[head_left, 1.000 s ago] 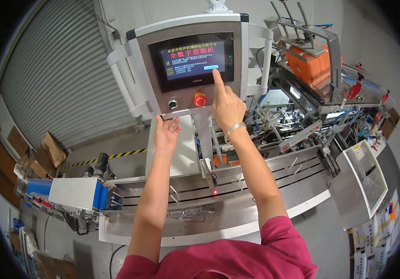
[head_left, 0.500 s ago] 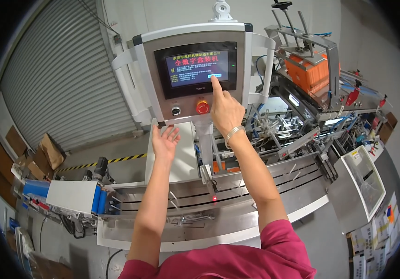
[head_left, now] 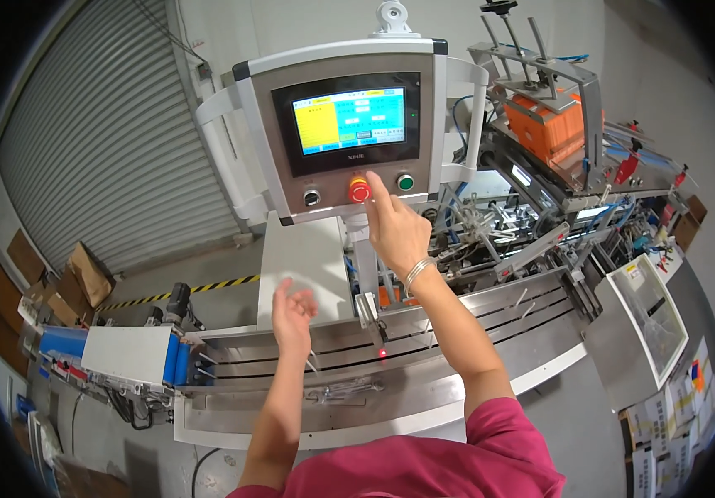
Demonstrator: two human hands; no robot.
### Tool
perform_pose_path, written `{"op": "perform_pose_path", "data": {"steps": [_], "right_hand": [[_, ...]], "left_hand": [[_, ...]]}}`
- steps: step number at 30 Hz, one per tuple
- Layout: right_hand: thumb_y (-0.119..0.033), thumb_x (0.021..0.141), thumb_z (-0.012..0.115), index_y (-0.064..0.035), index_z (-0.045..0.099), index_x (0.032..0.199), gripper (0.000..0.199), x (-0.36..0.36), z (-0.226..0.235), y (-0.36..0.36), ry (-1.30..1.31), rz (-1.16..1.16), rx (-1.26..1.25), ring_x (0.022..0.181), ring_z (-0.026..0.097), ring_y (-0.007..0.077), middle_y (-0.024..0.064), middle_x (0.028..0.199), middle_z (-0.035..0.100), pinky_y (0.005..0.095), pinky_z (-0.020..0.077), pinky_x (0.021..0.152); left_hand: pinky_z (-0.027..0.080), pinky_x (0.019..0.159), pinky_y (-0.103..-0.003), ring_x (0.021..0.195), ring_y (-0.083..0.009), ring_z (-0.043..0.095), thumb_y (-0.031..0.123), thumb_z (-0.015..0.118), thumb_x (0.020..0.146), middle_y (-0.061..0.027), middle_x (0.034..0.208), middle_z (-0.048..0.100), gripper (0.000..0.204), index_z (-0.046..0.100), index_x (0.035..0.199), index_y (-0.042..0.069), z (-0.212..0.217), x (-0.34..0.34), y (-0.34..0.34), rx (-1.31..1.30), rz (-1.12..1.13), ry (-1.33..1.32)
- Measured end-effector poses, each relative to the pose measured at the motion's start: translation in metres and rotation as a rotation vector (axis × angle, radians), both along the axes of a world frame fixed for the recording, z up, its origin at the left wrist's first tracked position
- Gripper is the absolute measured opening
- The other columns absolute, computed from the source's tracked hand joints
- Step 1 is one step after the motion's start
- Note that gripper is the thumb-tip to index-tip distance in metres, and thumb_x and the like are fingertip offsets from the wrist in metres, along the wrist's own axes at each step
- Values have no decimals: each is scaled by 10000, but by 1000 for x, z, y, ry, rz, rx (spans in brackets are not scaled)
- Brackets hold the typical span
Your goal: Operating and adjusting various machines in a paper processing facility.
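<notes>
A control panel in a grey frame with white side handles stands in front of me. Its touchscreen is lit with a yellow and cyan page. Below the screen sit a black selector knob, a red emergency stop button and a green push button. My right hand points upward, index finger stretched out just right of the red button; whether it touches the panel I cannot tell. Nothing is held in it. Below the panel's lower left corner, my left hand hangs empty, fingers loosely apart and slightly blurred.
A steel conveyor channel with slots and upright pins runs across below the panel, with wrenches lying along it. At right stands machinery with a stack of orange cartons. A blue belt conveyor is at left.
The screen has switched from a dark blue page to the bright yellow and cyan one. My right hand has dropped off the screen; my left has moved down from the panel's lower corner.
</notes>
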State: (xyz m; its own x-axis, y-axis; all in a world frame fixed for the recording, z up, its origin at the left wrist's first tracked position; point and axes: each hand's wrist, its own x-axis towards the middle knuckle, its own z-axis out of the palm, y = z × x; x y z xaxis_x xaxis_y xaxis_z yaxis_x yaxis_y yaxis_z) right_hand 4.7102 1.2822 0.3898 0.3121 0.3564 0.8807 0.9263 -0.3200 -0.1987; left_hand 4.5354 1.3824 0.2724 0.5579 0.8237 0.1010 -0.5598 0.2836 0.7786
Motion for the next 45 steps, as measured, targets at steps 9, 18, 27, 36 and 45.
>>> {"op": "perform_pose_path", "data": {"steps": [9,18,27,36,45], "right_hand": [[-91,765,468,-169,346,1201,460,22,22,7,32,-64,48,506,529,265,79,650,538,350,400,407],[-143,801,438,-201,322,1221,439,30,30,17,66,-124,5,495,524,273,70,634,538,378,401,417],[-142,782,469,-185,290,1246,500,11,13,2,27,-58,-62,488,532,245,64,630,541,342,401,396],[-161,765,506,-142,428,1081,325,0,-10,-5,79,66,2,529,549,243,60,659,561,340,411,426],[-134,766,481,-134,403,1122,365,7,-1,-5,97,19,-6,543,546,269,79,684,561,361,414,437]], "left_hand": [[393,521,-192,587,-78,486,192,413,854,-40,730,537,245,480,1011,16,-89,-54,-61,290,-59,427],[398,538,-201,591,-87,489,171,378,862,-55,746,532,241,465,1024,14,-100,-82,-76,356,-51,574],[398,529,-192,591,-81,491,171,419,846,-43,747,541,241,468,1027,20,-136,-105,-80,327,-60,617],[422,618,-239,672,-111,529,237,550,767,-46,743,579,244,557,880,21,-191,-115,-87,472,-136,893],[420,563,-271,591,-158,534,243,545,764,-99,650,561,230,566,802,17,-212,-128,-90,666,-52,895]]}}
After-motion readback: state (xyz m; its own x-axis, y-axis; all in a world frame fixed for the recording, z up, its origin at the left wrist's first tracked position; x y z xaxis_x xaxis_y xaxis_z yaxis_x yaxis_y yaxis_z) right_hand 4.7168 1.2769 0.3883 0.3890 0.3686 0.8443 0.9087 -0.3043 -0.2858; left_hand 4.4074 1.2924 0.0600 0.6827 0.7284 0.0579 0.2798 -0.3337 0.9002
